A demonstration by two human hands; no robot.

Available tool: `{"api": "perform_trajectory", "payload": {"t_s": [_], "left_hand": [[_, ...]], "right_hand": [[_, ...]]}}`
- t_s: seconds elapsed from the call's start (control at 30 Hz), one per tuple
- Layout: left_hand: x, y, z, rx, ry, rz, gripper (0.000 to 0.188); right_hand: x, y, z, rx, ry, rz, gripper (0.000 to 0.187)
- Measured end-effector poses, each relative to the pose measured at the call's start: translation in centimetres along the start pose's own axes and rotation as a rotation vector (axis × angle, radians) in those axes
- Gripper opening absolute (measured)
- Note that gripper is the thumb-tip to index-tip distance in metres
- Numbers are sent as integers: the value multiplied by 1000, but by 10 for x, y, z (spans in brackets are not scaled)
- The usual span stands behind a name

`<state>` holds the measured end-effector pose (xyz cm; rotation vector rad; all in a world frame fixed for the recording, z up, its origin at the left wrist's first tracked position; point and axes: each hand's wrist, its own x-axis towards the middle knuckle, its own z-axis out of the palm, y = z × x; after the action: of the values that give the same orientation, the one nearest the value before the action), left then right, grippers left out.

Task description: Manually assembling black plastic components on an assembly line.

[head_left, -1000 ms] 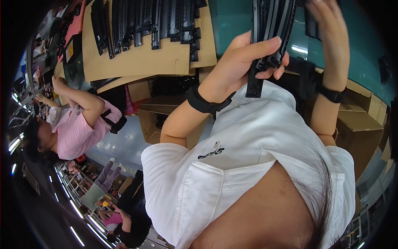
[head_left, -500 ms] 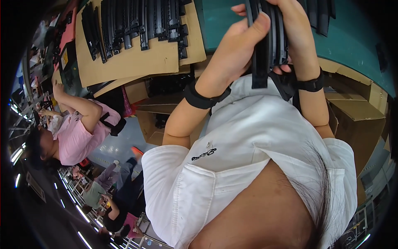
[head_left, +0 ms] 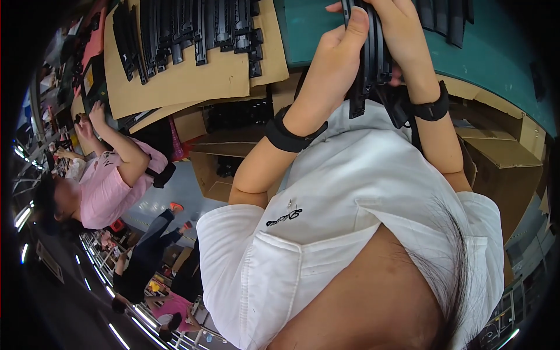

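Several long black plastic strips [head_left: 370,67] are held together as a bundle at the top centre, their lower ends hanging in front of my white shirt. My left hand [head_left: 339,52] grips the bundle from its left side, its thumb pressed along the nearest strip. From the right, my right hand [head_left: 403,35] wraps round the same strips, and a fingertip shows beside their lower part. The upper ends of the strips are cut off by the picture's edge. Each wrist wears a black band.
More black strips lie in a row on a cardboard sheet [head_left: 221,79] at the upper left. Others rest on the green table [head_left: 490,61] at the right. Cardboard boxes [head_left: 496,149] stand below the table. A person in a pink shirt [head_left: 111,186] works to the left.
My hands and the bundle have moved slightly up and left. The strips have turned, showing notched ends where smooth faces showed before. People in the left background have shifted.
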<state>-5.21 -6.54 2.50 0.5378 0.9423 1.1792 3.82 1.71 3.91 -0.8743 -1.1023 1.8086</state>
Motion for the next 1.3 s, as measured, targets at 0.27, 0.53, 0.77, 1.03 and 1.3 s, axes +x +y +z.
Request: {"api": "perform_trajectory", "payload": {"t_s": [0.27,0.53,0.77,1.03,1.3], "left_hand": [[0,1,3,-84,-42,44,47],[-3,14,19,12,25,-25,51],[14,15,28,-8,-6,-103,40],[43,-13,42,-807,-395,-473,40],[50,-28,32,-790,-605,-616,53]], "right_hand": [[-3,-15,-2,-264,-16,29,22],[2,0,-19,-274,-53,-29,29],[5,-19,-32,111,-145,236,42],[14,-6,-70,1512,-257,316,37],[39,-4,-158,1308,-200,42,22]]}}
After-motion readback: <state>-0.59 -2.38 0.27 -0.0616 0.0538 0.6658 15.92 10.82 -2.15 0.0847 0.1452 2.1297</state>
